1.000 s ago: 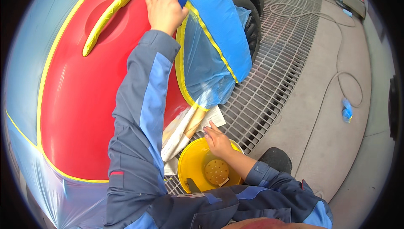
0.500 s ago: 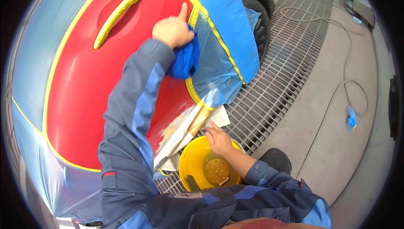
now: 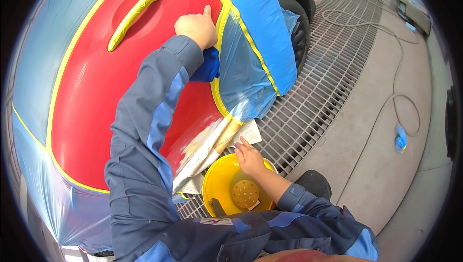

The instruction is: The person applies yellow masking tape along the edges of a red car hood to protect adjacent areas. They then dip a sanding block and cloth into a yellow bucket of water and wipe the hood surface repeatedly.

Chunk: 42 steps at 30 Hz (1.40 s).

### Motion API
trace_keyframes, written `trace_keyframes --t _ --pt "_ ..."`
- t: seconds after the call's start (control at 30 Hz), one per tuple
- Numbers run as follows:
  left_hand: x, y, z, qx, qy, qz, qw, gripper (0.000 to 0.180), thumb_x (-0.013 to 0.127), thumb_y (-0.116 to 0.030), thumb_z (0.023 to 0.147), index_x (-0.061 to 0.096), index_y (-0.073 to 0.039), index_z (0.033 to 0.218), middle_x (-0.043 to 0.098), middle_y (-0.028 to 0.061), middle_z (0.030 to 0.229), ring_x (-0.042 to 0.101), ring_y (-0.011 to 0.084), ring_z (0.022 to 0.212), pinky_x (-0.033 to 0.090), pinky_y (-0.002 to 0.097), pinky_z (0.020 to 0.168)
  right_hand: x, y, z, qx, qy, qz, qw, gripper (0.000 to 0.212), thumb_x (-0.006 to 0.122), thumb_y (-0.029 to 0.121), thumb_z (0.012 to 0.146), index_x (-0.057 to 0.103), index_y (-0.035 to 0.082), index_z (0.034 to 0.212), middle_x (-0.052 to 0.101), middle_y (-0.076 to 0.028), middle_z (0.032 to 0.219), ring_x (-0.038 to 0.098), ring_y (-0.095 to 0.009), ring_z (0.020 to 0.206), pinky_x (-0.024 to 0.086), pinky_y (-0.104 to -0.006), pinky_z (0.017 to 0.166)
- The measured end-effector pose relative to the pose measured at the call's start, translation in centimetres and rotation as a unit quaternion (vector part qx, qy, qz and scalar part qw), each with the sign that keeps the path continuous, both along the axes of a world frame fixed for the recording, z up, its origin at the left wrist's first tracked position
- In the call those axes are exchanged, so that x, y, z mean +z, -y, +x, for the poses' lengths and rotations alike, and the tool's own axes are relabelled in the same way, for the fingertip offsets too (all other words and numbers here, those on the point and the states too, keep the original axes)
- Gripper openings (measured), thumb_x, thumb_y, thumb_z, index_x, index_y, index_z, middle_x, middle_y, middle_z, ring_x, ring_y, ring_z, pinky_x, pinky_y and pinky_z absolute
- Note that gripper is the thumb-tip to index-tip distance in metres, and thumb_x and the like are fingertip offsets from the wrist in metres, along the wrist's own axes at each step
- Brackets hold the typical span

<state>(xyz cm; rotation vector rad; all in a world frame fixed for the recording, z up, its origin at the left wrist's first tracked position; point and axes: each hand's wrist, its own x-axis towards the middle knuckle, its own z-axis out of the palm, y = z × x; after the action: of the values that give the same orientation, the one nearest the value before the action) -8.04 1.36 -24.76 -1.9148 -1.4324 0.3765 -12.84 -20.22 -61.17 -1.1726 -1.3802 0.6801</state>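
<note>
In the head view, my left hand [image 3: 197, 28] presses against a red car door panel [image 3: 96, 93], one digit pointing away from me. A crumpled blue cloth [image 3: 207, 67] is bunched under this hand and held to the paint. Above the yellow bucket [image 3: 212, 175] hovers my right hand [image 3: 250, 158], its fingers stretched out and partly apart, with nothing visible in them. A round sanding disc [image 3: 246, 193] with holes lies inside the bucket. Yellow tape covers the door handle [image 3: 140, 13]. A pale, sanded-looking patch [image 3: 197, 139] shows low on the panel.
Blue masking film [image 3: 263, 35] and yellow tape border the panel, with rolled masking paper [image 3: 207, 153] at its lower edge. A floor grating [image 3: 333, 69] runs past the wheel [image 3: 294, 30]. A cable [image 3: 396, 69] winds over the floor at right.
My left hand and the blue cloth have shifted slightly left and away from me along the door; less of the cloth shows. My right hand stays over the bucket.
</note>
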Motion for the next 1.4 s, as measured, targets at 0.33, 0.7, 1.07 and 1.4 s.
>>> trace_keyframes --t 0.33,0.7,1.07,1.4 --pt "0.7 -0.9 1.2 -0.035 0.057 0.016 0.998 0.074 0.056 -0.024 0.086 0.035 -0.014 0.157 0.074 0.0146 0.111 0.072 0.0295 0.100 0.056 0.0409 0.086 0.3 0.1 0.0 -0.001 -0.004 -0.015 1.000 0.033 0.051 0.023 0.100 0.069 -0.002 0.113 0.069 -0.025 0.111 0.058 -0.039 0.126 0.050 -0.0456 0.099" --pt "-15.3 13.6 -20.0 -0.216 0.308 -0.193 0.906 0.045 0.067 -0.030 0.073 0.069 -0.013 0.114 0.071 0.0164 0.086 0.070 0.0371 0.079 0.058 0.0468 0.070 -0.1 -4.7 4.5 -0.135 -0.330 -0.069 0.932 0.034 0.052 0.022 0.102 0.065 0.001 0.126 0.073 -0.018 0.104 0.069 -0.021 0.095 0.053 -0.0381 0.082" --pt "-34.6 20.3 -30.0 -0.095 0.645 -0.156 0.742 0.039 0.068 -0.014 0.076 0.066 -0.004 0.114 0.071 0.0187 0.097 0.071 0.0346 0.089 0.057 0.0395 0.081 22.8 -25.0 9.0 -0.194 0.133 0.386 0.892 0.060 0.055 0.021 0.098 0.037 -0.006 0.148 0.042 -0.026 0.152 0.033 -0.040 0.147 0.028 -0.0454 0.120" --pt "-34.8 19.2 -29.7 -0.106 0.602 -0.159 0.775 0.038 0.068 -0.013 0.075 0.066 -0.003 0.112 0.068 0.0177 0.099 0.068 0.0370 0.090 0.055 0.0409 0.082 26.3 -30.7 6.6 -0.266 0.093 0.349 0.894 0.072 0.048 0.037 0.101 0.028 -0.010 0.151 0.028 -0.032 0.158 0.020 -0.043 0.151 0.011 -0.0530 0.124"
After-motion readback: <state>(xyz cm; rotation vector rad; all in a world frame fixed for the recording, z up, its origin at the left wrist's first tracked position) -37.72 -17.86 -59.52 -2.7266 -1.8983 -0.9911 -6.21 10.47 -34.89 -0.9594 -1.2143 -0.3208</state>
